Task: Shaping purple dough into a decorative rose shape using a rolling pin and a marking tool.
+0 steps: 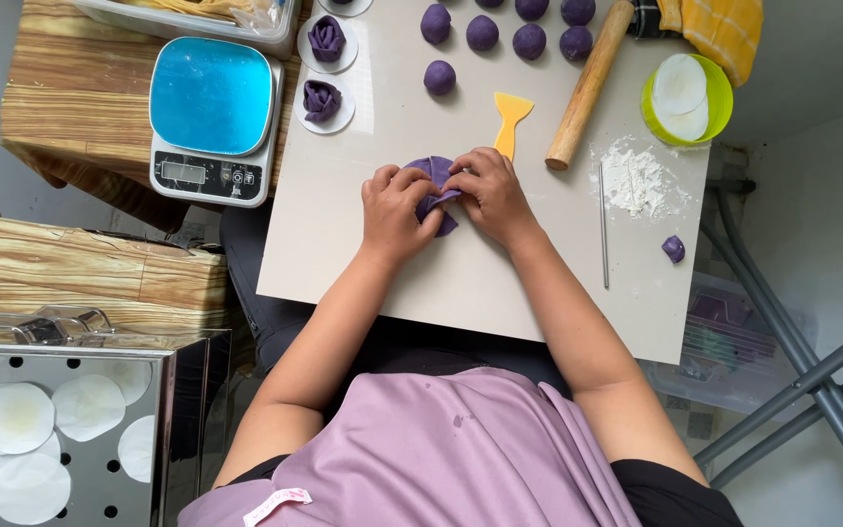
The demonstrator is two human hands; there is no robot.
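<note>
A flat piece of purple dough [437, 191] lies on the pale board [363, 244], partly folded. My left hand [394, 210] and my right hand [489, 194] both pinch its folds from either side, fingertips meeting over it. Most of the dough is hidden under my fingers. Several purple dough balls [483, 33] sit at the far side of the board. Two folded purple dough flowers [321, 101] rest on round white papers at the far left.
A yellow scraper [510, 112] and a wooden rolling pin [589, 85] lie just beyond my hands. A flour heap [634, 182], a thin metal rod [603, 226] and a small dough scrap [673, 248] are at right. A blue-topped scale [212, 119] stands left. A steel steamer tray [60, 429] holds paper rounds.
</note>
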